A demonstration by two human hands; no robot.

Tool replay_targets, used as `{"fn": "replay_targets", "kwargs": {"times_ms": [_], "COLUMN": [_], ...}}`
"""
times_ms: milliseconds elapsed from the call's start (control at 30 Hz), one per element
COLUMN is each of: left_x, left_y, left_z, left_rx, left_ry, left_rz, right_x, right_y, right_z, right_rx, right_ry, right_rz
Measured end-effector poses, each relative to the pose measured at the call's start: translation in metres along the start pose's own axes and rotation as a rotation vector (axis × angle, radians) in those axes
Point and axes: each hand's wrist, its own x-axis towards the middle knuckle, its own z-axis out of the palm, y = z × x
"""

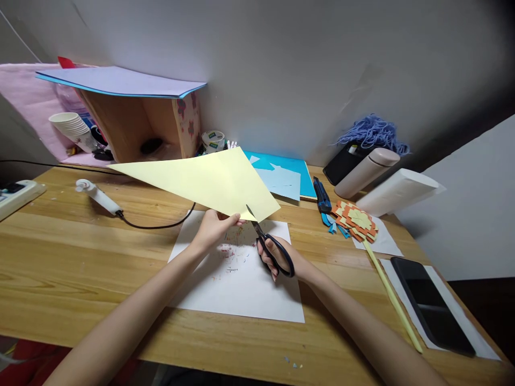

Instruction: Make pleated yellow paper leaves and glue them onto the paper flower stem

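Seemingly, the right hand point(277, 252) is cutting yellow paper point(209, 179) with scissors point(259, 230); the left hand point(216, 228) is pinching it, continuation calling for steadiness.

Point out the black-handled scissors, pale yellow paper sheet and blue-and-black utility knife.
Black-handled scissors point(260, 231): head view, between blades and handle loops.
Pale yellow paper sheet point(213, 181): head view, middle of its face.
Blue-and-black utility knife point(322, 196): head view, middle of its body.
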Motion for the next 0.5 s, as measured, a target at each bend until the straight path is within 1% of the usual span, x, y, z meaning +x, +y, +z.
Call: {"fn": "replay_targets", "kwargs": {"times_ms": [100,233,367,500], "left_x": [-0.0006,0.0008,0.0019,0.0011], "left_y": [0.0021,0.001,-0.0014,-0.0022], "left_z": [-0.0003,-0.002,-0.0043,-0.0052], "left_rx": [0.018,-0.023,-0.049,-0.054], "left_ry": [0.008,-0.004,-0.029,-0.089], "left_rz": [-0.015,-0.021,-0.03,-0.033], "right_x": [-0.0019,-0.0034,-0.0034,-0.004], "right_y": [-0.0058,-0.0073,-0.0024,0.0007], "right_z": [0.0015,0.001,-0.0017,-0.0016], "right_rx": [-0.002,0.014,0.02,0.054], "right_ry": [0.036,0.056,-0.008,-0.059], "right_rz": [0.026,0.044,0.018,-0.021]}}
